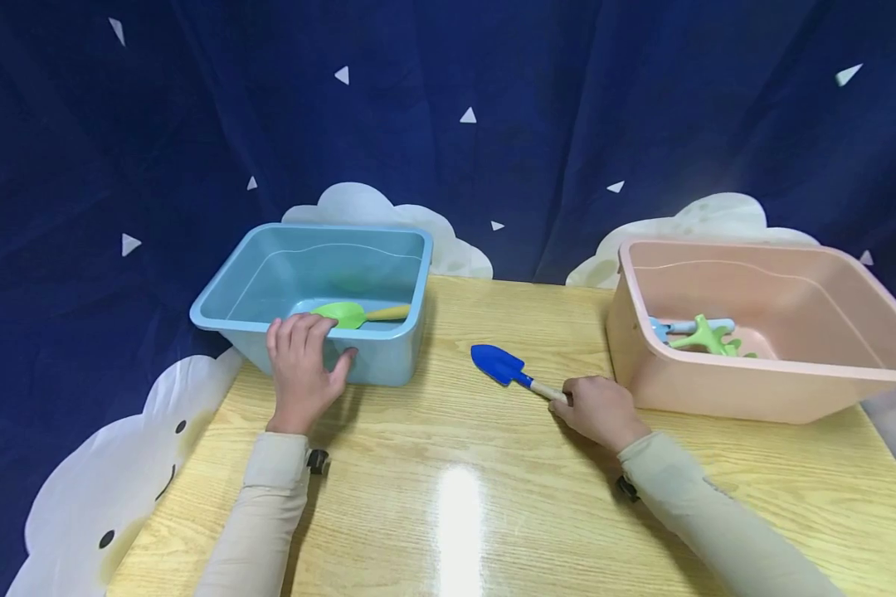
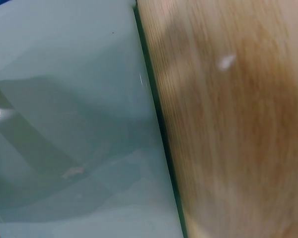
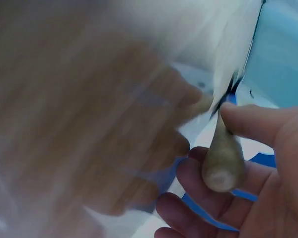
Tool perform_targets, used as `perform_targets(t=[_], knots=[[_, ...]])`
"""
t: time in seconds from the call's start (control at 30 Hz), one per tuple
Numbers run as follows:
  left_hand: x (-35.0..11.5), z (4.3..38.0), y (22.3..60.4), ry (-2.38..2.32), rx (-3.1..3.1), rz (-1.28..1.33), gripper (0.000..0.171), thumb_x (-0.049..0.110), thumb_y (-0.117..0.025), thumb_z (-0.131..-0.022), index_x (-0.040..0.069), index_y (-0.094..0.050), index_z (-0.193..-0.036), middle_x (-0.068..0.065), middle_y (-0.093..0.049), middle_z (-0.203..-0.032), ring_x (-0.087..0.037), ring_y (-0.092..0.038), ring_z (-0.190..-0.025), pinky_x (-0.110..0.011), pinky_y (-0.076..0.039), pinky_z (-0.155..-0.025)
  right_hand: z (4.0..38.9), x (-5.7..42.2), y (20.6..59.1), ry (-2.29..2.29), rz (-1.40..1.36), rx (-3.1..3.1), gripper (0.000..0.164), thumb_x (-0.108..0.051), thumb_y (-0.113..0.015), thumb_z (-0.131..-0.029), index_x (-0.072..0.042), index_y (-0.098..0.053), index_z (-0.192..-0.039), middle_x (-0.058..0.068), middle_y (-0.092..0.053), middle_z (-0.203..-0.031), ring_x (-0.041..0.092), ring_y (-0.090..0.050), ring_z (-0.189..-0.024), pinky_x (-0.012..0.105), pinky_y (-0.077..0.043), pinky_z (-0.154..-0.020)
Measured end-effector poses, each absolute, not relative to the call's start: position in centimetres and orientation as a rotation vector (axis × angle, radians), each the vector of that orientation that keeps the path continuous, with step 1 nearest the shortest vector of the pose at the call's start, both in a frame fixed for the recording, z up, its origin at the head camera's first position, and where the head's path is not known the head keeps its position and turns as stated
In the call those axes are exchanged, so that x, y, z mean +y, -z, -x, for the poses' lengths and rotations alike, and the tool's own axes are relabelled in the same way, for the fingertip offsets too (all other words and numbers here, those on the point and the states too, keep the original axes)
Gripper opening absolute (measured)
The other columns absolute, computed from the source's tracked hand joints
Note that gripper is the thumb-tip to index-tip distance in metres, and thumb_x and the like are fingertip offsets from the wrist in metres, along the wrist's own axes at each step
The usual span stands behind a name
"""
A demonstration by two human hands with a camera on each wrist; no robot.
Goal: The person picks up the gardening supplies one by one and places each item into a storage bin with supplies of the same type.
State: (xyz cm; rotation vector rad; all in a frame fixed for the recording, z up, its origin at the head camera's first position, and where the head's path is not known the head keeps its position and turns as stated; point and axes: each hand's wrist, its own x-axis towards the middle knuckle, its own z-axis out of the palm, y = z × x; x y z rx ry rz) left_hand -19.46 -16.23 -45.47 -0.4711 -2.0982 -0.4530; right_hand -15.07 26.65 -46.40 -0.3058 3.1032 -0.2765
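Note:
My left hand point(image 1: 300, 362) grips the near rim of the light-blue bin point(image 1: 373, 361), fingers over the edge and thumb against the outer wall. Inside that bin lies a green hand trowel point(image 1: 345, 313) with a yellow handle. In the left wrist view, the bin wall point(image 2: 104, 99) fills the left half. My right hand point(image 1: 603, 411) pinches the wooden handle point(image 3: 223, 166) of a blue hand trowel point(image 1: 496, 363) between thumb and fingers. Its blade points to the far left, toward the light-blue bin, close over the table.
A pink bin point(image 1: 724, 390) stands at the right of the wooden table point(image 1: 388, 506). It holds a green hand rake point(image 1: 705, 336) and a light-blue tool point(image 1: 705, 326). Behind the table hangs a dark-blue curtain point(image 1: 418, 149) with white clouds and triangles.

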Motion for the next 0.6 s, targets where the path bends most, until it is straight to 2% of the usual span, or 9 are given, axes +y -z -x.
perform_targets(t=[0.13, 0.27, 0.43, 0.6], knots=[[-16.1, 19.5, 45.4, 0.453, -2.103, 0.473, 0.05, 0.028, -0.076, -0.078, 0.004, -0.059, -0.118, -0.017, -0.059, -0.117, -0.037, -0.047, -0.114, -0.059, -0.025, -0.11, 14.9, 25.9, 46.3, 0.334, 0.351, 3.073, 0.026, -0.038, -0.071, -0.087, -0.014, -0.065, -0.077, -0.001, -0.056, -0.062, 0.016, -0.048, -0.056, 0.031, -0.034, -0.046], [-16.0, 19.5, 45.3, 0.452, -2.111, 0.474, 0.05, 0.029, -0.076, -0.078, 0.004, -0.059, -0.117, -0.017, -0.058, -0.116, -0.037, -0.047, -0.114, -0.059, -0.025, -0.109, 15.2, 25.8, 45.7, 0.454, 0.408, 3.031, 0.029, -0.033, -0.074, -0.085, -0.009, -0.072, -0.102, 0.002, -0.065, -0.076, 0.016, -0.055, -0.066, 0.032, -0.042, -0.055], [-16.1, 19.4, 45.3, 0.463, -2.115, 0.469, 0.05, 0.028, -0.077, -0.077, 0.004, -0.058, -0.118, -0.018, -0.058, -0.116, -0.037, -0.046, -0.114, -0.058, -0.024, -0.111, 16.4, 26.4, 45.3, 0.748, 0.535, 2.856, 0.049, -0.014, -0.075, -0.083, -0.004, -0.062, -0.13, 0.008, -0.065, -0.09, 0.017, -0.055, -0.078, 0.033, -0.047, -0.07], [-16.2, 19.4, 45.3, 0.458, -2.112, 0.469, 0.05, 0.029, -0.076, -0.078, 0.003, -0.059, -0.117, -0.018, -0.059, -0.116, -0.037, -0.046, -0.114, -0.059, -0.025, -0.11, 17.5, 26.9, 45.2, 0.938, 0.627, 2.611, 0.065, 0.0, -0.075, -0.081, -0.001, -0.051, -0.142, 0.012, -0.065, -0.099, 0.019, -0.053, -0.083, 0.029, -0.047, -0.073]])
